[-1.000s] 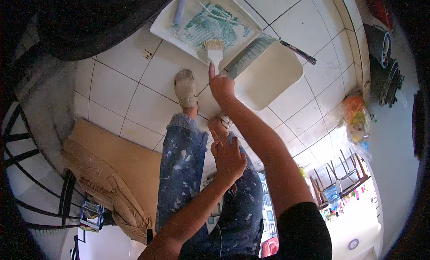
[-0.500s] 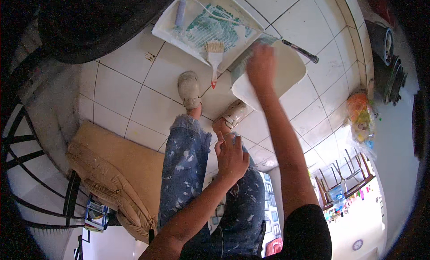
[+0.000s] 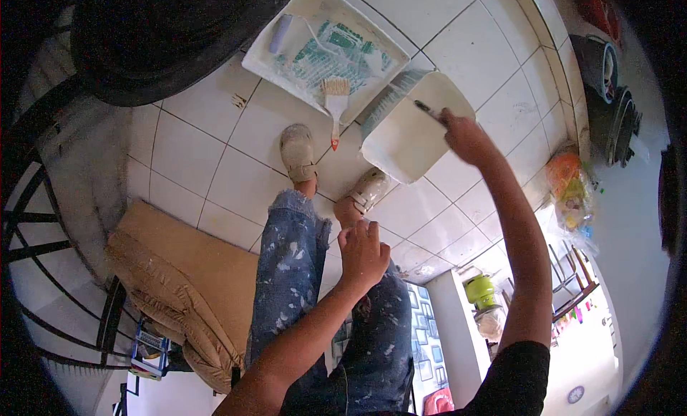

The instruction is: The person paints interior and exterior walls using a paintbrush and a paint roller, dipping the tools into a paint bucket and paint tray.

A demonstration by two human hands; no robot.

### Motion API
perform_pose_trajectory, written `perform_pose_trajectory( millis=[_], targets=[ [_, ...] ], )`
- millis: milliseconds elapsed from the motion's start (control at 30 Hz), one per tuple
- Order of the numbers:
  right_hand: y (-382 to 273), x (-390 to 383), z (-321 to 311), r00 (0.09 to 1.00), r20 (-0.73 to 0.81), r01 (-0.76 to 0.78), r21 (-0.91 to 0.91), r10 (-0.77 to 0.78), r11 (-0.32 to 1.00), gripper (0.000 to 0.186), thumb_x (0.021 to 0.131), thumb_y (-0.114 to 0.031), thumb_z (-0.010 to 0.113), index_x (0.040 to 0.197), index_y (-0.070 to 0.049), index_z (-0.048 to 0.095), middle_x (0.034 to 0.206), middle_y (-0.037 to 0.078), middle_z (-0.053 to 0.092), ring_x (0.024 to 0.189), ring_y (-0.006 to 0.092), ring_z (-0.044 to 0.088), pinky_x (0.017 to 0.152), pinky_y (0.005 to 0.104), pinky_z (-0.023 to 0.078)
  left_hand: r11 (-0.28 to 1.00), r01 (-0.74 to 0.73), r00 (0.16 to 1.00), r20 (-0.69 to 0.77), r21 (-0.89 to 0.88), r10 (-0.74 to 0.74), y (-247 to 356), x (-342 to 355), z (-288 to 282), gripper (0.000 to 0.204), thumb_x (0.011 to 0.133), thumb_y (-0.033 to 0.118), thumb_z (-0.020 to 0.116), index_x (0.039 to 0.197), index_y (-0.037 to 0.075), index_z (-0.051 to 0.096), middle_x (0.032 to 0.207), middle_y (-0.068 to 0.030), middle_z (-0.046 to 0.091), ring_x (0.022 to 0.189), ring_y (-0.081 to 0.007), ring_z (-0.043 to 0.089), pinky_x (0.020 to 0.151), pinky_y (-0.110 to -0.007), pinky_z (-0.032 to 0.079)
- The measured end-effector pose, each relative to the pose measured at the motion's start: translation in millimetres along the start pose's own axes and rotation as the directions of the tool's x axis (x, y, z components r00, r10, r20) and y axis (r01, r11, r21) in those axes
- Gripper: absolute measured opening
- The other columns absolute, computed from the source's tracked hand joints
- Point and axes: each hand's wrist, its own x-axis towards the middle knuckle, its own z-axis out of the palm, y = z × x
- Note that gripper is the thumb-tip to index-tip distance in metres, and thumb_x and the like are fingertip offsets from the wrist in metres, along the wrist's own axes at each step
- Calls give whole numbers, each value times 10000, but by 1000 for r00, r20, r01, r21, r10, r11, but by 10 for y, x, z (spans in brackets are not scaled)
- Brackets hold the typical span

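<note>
My right hand is closed round the dark handle of a paint roller, above a pale rectangular tub holding cream-white paint. The roller's lilac-grey sleeve lies in the upper left of a white paint tray, whose green-marked bottom is streaked with white. A flat paintbrush with pale bristles and a red-tipped white handle leans over the tray's near edge. Over my right thigh hovers my left hand, its fingers loosely bent and apart, with nothing in it.
My paint-spotted shoes stand on white floor tiles, close to the tray and tub. A round black object fills the upper left. Brown cardboard lies at left. Bagged items and dark containers line the right wall.
My right hand has moved right and nearer, and now grips the roller handle that lay beyond the tub. The handle has swung nearer. My left hand's fingers have curled slightly.
</note>
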Motion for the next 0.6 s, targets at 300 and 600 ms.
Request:
perform_pose_trajectory(
  millis=[300,600],
  targets=[
    [-1341,-1535,-178,975,126,-221,458,183,861,631,952,-97,518,1520,-231,279,1111,253,641,948,433,643,840,470,519,999,33,999,0,-3,-33,-276,-205,255,348,797,162,580,1124,49,549,1064,-143,589,1045,-321,554,934,-490,341],
    [-1884,-3270,242,881,63,-314,820,469,479,600,969,-50,463,1525,-177,277,1439,188,469,1267,420,491,1040,426,422,900,45,998,51,-432,-26,-404,-298,83,286,818,44,563,1093,121,586,975,-56,656,925,-278,640,867,-468,413]
  ],
)
